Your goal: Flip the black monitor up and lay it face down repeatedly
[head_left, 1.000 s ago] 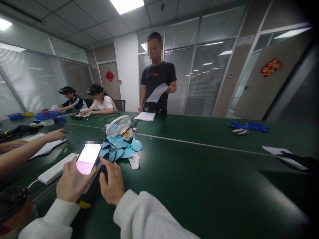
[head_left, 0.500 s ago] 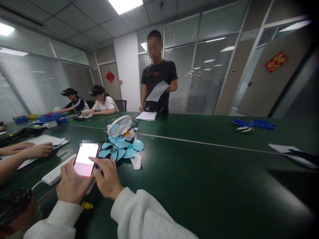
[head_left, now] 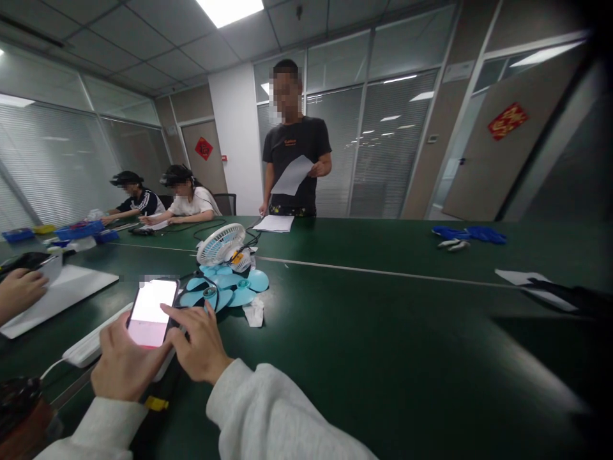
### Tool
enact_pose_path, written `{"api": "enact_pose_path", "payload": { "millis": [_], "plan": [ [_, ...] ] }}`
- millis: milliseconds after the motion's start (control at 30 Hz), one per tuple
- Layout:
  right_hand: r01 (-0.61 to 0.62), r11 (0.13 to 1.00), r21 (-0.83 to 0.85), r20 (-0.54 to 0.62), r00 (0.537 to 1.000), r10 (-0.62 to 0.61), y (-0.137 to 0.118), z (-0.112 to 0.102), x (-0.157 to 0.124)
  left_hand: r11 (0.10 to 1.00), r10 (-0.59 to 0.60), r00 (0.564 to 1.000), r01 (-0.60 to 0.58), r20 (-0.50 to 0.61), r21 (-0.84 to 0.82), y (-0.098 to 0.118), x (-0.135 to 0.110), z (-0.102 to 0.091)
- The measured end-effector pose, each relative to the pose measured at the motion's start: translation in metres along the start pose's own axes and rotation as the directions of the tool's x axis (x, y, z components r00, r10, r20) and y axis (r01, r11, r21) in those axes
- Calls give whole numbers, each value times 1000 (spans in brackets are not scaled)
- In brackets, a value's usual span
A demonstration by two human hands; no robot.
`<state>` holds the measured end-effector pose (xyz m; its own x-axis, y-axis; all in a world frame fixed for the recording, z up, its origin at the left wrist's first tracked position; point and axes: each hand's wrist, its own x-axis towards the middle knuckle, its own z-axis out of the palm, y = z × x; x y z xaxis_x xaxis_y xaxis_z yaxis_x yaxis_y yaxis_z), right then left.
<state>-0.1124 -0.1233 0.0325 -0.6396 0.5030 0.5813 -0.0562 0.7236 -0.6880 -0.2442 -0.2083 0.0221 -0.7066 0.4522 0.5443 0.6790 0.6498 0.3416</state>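
In the head view a smartphone (head_left: 151, 312) with a bright white and pink screen lies in my left hand (head_left: 121, 363), whose fingers wrap its left side and lower edge. My right hand (head_left: 201, 342) is over the phone's right side, its index fingertip at the screen and its thumb by the lower right corner. The other right-hand fingers are loosely bent and apart. Just beyond the phone are light-blue fan blades (head_left: 243, 289) and a small white fan (head_left: 223, 244) tilted on the green table (head_left: 364, 332).
A white power strip (head_left: 90, 342) lies left of the phone, and crumpled tissue (head_left: 253, 313) by the blades. Another person's hand (head_left: 22, 291) is over papers (head_left: 71, 294) at left. Across the table a person (head_left: 294, 160) stands holding paper. Blue gloves (head_left: 469, 235) lie far right.
The view has shifted, so most things sit farther left. The neighbouring person's hand at left has drawn back and lifted a sheet. My hands keep nearly the same pose on the phone.
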Motion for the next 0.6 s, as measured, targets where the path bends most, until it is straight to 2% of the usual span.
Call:
{"api": "enact_pose_path", "payload": {
  "millis": [467,600],
  "plan": [
    [23,999,-26,-23,999,-24,-2,-4,-2,999,44,999,-44,12,-1,-5,0,4],
    [59,996,-61,-4,998,-59,-4,-7,-3,1000,22,1000,-22,17,-4,-7,2,2]
  ]
}}
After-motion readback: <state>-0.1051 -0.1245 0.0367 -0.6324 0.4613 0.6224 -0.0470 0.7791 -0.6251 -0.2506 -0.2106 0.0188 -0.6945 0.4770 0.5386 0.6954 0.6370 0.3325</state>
